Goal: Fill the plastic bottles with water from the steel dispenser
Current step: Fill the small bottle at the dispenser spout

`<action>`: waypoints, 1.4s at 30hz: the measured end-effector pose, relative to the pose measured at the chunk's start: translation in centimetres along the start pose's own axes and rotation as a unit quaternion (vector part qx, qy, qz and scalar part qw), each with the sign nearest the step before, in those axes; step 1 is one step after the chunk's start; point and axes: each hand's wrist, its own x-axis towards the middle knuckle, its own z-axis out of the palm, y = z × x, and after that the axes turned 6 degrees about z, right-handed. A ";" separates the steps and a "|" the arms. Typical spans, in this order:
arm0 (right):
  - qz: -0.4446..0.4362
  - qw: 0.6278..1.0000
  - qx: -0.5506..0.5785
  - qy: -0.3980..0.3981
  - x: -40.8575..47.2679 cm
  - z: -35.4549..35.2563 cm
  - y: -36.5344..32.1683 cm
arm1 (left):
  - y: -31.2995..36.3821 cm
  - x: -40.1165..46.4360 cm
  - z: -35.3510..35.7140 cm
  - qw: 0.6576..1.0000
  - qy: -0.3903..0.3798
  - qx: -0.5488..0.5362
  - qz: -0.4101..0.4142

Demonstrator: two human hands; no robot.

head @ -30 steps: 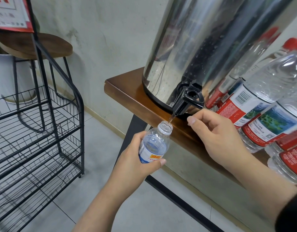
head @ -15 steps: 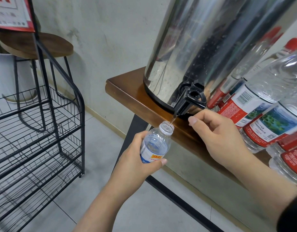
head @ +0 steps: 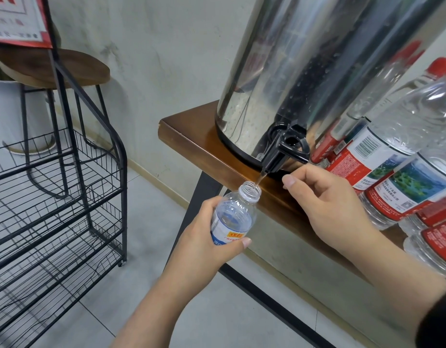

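A tall steel dispenser point(head: 292, 71) stands on a brown wooden table point(head: 191, 139). Its black tap point(head: 283, 150) juts over the table's front edge. A thin stream of water point(head: 259, 179) runs from the spout into the open neck of a small clear plastic bottle point(head: 233, 217) with a blue and white label. My left hand point(head: 204, 239) grips this bottle around its body and holds it tilted under the spout. My right hand point(head: 327, 197) is at the tap, fingers curled on the lever's right end, thumb pointing left below it.
Several larger capped bottles with red labels point(head: 402, 151) crowd the table to the right of the dispenser, close to my right wrist. A black wire rack point(head: 66, 197) and a wooden stool point(head: 56, 69) stand at the left. Grey tiled floor lies below.
Both hands and the bottle stay nearly still under the tap. Water keeps running into the bottle. The view has shifted only slightly.
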 end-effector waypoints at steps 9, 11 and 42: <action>0.001 1.000 -0.013 0.004 0.1 0.1 0.1 | -0.1 0.2 0.1 1.000 0.002 -0.001 -0.002; 0.002 1.000 -0.015 0.005 0.1 0.1 0.1 | -0.1 0.2 0.1 1.000 0.002 0.000 -0.002; 0.006 1.000 -0.005 0.001 -0.2 0.1 -0.5 | -0.1 0.0 -0.1 1.000 -0.008 -0.001 -0.008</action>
